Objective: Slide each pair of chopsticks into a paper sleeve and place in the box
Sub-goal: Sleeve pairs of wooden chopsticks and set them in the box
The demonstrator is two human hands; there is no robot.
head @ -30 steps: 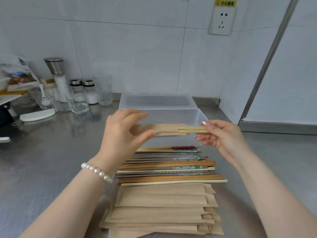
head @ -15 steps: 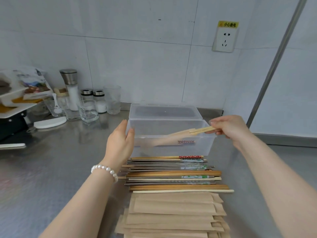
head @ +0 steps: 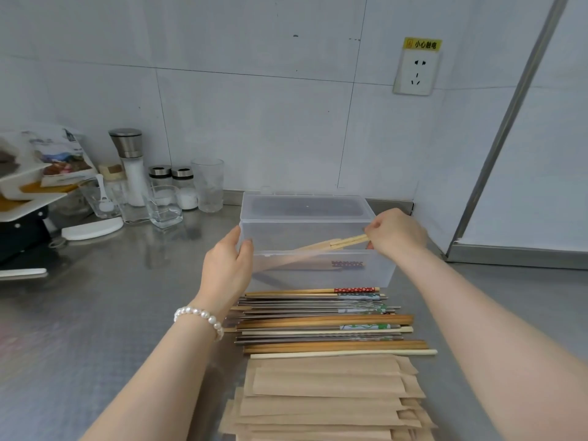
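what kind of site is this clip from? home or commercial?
Probably a commercial or canteen kitchen, though not certain: a stainless steel counter, white tiled wall, salt grinder and shakers, plus a bulk pile of mixed chopsticks and paper sleeves.

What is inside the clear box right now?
Inside the clear box, a sleeved pair slants in, its bare ends pinched by the right hand. A red-patterned pair lies below. The left hand covers the box's left end.
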